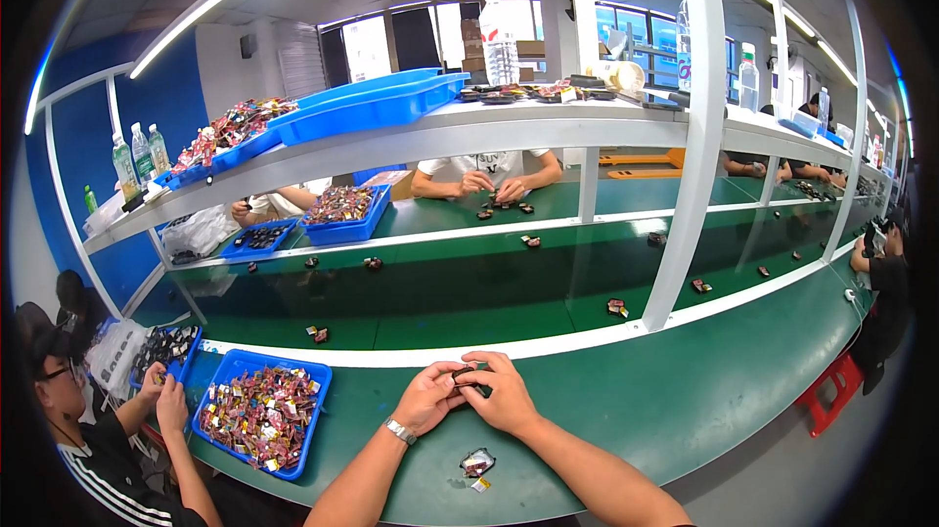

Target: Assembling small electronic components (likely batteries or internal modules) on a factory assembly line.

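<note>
My left hand (426, 401) and my right hand (503, 398) meet above the near green bench. Between their fingertips they pinch a small black part (471, 376), mostly covered by the fingers. A metal-banded watch circles my left wrist. On the bench between my forearms lies a small black-edged assembly (477, 462) with a pale face and a yellow-and-white tab at its lower end. To the left of my left hand, a blue tray (324, 410) is heaped with small red, white and yellow pieces (262, 415).
A white upright post (680, 175) and shelf (548, 131) stand ahead. Past a white rail, a green belt (469, 297) carries scattered small assemblies. A co-worker (117, 429) sits close on my left beside another blue tray (182, 356). A red stool (831, 395) stands at right.
</note>
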Motion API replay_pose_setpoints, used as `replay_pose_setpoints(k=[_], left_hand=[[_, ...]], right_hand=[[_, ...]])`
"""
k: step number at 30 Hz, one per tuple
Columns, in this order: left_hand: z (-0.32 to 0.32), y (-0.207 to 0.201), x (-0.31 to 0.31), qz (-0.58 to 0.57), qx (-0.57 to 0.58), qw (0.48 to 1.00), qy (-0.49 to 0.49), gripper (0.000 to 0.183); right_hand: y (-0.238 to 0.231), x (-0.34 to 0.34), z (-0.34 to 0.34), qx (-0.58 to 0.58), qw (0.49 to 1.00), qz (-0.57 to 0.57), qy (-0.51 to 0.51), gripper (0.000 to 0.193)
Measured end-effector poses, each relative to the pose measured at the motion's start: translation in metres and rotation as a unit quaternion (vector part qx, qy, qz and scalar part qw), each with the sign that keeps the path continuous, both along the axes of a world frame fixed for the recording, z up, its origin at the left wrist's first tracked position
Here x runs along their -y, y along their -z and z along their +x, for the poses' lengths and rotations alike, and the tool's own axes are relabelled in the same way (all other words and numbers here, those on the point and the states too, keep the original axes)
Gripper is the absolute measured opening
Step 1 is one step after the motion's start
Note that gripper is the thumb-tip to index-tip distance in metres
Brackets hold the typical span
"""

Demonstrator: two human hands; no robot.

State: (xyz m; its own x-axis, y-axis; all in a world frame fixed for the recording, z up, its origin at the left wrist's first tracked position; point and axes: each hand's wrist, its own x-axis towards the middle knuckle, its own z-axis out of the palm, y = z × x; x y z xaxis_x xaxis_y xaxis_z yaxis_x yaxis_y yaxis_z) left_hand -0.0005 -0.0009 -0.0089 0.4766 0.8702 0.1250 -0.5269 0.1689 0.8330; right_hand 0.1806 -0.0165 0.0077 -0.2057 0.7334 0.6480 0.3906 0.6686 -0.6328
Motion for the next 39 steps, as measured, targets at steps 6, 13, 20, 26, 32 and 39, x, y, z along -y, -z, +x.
replay_pose_setpoints(k=[6, 13, 20, 26, 32, 39], left_hand=[[0.005, 0.004, 0.002, 0.009, -0.002, 0.998, -0.061, 0.025], [0.007, 0.001, 0.001, -0.014, -0.036, 0.997, -0.068, 0.028], [0.008, -0.002, 0.001, -0.018, -0.037, 0.997, -0.067, 0.029], [0.005, 0.002, -0.001, -0.025, -0.038, 0.997, -0.067, 0.031], [0.006, 0.001, 0.0, -0.029, -0.042, 0.997, -0.058, 0.031], [0.006, 0.0, 0.0, -0.03, -0.055, 0.996, -0.056, 0.031]], right_hand=[[0.002, 0.0, -0.005, -0.019, 0.999, -0.027, -0.015, 0.017], [-0.001, 0.0, -0.002, -0.006, 0.999, -0.006, 0.041, 0.018], [-0.004, -0.003, -0.004, 0.018, 0.994, 0.078, 0.075, 0.017], [-0.009, 0.001, -0.006, 0.045, 0.992, 0.091, 0.08, 0.017], [-0.005, 0.001, -0.007, 0.067, 0.985, 0.115, 0.106, 0.018], [-0.004, 0.004, -0.009, 0.108, 0.977, 0.133, 0.127, 0.016]])
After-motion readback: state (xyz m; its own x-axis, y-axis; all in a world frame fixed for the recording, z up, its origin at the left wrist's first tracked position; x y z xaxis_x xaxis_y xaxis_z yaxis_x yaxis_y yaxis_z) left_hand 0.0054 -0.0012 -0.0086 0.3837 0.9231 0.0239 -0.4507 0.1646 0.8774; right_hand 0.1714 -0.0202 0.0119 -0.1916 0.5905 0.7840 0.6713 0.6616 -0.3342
